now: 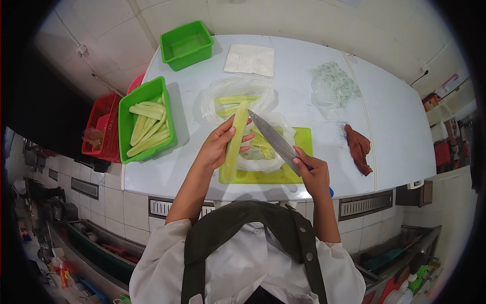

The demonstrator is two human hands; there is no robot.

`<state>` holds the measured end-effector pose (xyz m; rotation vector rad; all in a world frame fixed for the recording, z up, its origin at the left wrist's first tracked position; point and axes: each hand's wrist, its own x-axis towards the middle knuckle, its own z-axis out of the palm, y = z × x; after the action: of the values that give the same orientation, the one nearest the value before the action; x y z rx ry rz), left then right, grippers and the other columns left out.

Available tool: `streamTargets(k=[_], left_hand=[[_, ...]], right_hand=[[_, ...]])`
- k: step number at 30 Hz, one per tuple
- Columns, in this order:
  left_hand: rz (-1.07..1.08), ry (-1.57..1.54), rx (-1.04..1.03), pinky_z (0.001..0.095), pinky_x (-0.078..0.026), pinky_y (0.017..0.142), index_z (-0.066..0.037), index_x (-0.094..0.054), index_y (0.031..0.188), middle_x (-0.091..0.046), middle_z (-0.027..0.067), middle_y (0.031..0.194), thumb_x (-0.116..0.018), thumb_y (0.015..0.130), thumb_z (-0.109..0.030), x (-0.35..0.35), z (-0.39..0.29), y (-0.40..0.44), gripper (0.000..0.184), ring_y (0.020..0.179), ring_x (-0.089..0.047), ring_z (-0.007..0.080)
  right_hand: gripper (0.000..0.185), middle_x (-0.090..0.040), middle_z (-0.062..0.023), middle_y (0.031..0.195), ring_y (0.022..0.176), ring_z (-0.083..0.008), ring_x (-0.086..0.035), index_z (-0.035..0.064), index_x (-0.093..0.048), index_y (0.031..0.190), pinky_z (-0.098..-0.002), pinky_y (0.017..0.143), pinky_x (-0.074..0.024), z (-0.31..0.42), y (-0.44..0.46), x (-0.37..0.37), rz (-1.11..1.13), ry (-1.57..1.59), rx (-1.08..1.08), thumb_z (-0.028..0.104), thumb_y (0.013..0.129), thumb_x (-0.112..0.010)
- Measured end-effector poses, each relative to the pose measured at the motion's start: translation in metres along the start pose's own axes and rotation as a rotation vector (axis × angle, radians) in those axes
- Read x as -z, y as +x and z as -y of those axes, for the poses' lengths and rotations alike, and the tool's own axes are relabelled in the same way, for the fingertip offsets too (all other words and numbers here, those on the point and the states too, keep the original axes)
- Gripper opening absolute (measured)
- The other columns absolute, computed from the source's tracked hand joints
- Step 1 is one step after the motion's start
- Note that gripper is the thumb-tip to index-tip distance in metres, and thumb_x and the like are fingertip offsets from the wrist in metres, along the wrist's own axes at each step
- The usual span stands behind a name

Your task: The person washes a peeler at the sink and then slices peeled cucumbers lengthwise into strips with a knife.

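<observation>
My left hand grips a long, pale green halved cucumber, tilted upright over the table. My right hand is closed round the handle of a large kitchen knife. The blade points up and left, its tip close beside the cucumber's upper end; whether they touch I cannot tell. Beneath my hands, a clear plastic bag with green-yellow scraps lies on a yellow-green cutting board. Just behind it, another open plastic bag holds several long pale green pieces.
At the left, a green tub holds several peeled pieces, with a red basket beyond it. A second green tub and folded white paper sit at the back. Rightward lie a patterned plastic bag and a brown cloth.
</observation>
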<state>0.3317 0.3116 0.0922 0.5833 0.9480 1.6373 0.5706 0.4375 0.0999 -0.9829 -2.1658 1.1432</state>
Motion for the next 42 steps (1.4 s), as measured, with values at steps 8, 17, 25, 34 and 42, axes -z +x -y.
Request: streamTargets(k=[8, 17, 25, 34, 42], left_hand=[[-0.001, 0.043, 0.006, 0.037, -0.05, 0.082, -0.015, -0.026, 0.139, -0.036, 0.0111, 0.137, -0.041, 0.094, -0.023, 0.001, -0.002, 0.0, 0.048, 0.115, -0.049, 0.0308], [-0.071, 0.058, -0.035, 0.0373, -0.051, 0.08, -0.015, -0.027, 0.139, -0.04, 0.0083, 0.133, -0.041, 0.095, -0.02, 0.003, 0.001, 0.005, 0.047, 0.113, -0.05, 0.0319], [-0.097, 0.046, -0.044, 0.0375, -0.052, 0.08, -0.014, -0.027, 0.139, -0.041, 0.0092, 0.133, -0.041, 0.095, -0.019, 0.005, 0.003, 0.008, 0.047, 0.113, -0.05, 0.0327], [-0.044, 0.078, -0.067, 0.036, -0.052, 0.08, -0.013, -0.027, 0.139, -0.039, 0.0124, 0.135, -0.041, 0.094, -0.019, -0.001, -0.004, 0.009, 0.047, 0.113, -0.05, 0.032], [-0.041, 0.083, -0.057, 0.0358, -0.052, 0.08, -0.013, -0.028, 0.138, -0.039, 0.0121, 0.135, -0.04, 0.095, -0.02, -0.001, -0.005, 0.007, 0.046, 0.112, -0.051, 0.0317]], right_hand=[[0.025, -0.06, -0.0121, 0.068, 0.053, -0.0204, -0.053, 0.0173, -0.066, 0.105, -0.0283, 0.055, -0.0419, 0.011, 0.0, 0.004, 0.027, -0.124, 0.006, 0.02, 0.08, -0.063], [0.024, -0.054, -0.0101, 0.058, 0.047, -0.02, -0.046, 0.015, -0.066, 0.104, -0.0283, 0.049, -0.0387, 0.013, -0.003, -0.004, -0.015, -0.151, 0.094, 0.018, 0.081, -0.062], [0.023, -0.053, -0.0097, 0.058, 0.047, -0.0199, -0.046, 0.0149, -0.066, 0.103, -0.0288, 0.048, -0.038, 0.013, -0.004, -0.007, -0.045, -0.137, 0.113, 0.016, 0.08, -0.063], [0.024, -0.054, -0.0092, 0.06, 0.047, -0.0208, -0.047, 0.0158, -0.066, 0.104, -0.0295, 0.047, -0.0378, 0.022, 0.0, 0.002, -0.103, -0.188, 0.107, 0.016, 0.08, -0.062], [0.024, -0.054, -0.0084, 0.06, 0.047, -0.0204, -0.047, 0.0164, -0.066, 0.104, -0.0298, 0.046, -0.0373, 0.021, 0.0, 0.001, -0.107, -0.227, 0.139, 0.017, 0.081, -0.062]])
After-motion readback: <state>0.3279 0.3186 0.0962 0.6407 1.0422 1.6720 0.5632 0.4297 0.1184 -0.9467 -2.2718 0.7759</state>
